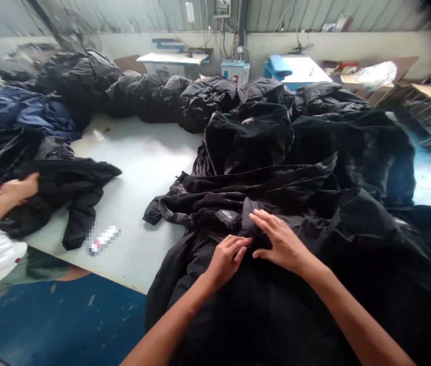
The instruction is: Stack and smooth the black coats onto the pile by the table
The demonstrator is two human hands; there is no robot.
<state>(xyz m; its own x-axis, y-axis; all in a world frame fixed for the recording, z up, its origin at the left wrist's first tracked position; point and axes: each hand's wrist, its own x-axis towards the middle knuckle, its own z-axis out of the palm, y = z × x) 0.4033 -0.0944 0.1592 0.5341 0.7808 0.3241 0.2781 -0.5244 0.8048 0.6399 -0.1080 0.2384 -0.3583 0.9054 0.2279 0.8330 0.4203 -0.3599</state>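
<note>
A black jacket (276,305) lies in front of me, its collar area turned up and a label (227,216) reading GUESS showing near the neck. My left hand (227,259) is closed at the fabric just below the label, fingers together and thumb close by. Beside it, my right hand (282,244) is open, fingers stretched over the dark grey collar flap (249,211) and thumb held apart. Whatever lies under the fingertips is partly hidden.
More black fleece-lined garments (248,137) are heaped beyond my hands and along the table (139,147). At left, a co-worker's hand (20,188) grips another dark jacket (74,185). A blurred-out small item (103,240) lies near the table edge. Blue clothes (20,107) sit farther left.
</note>
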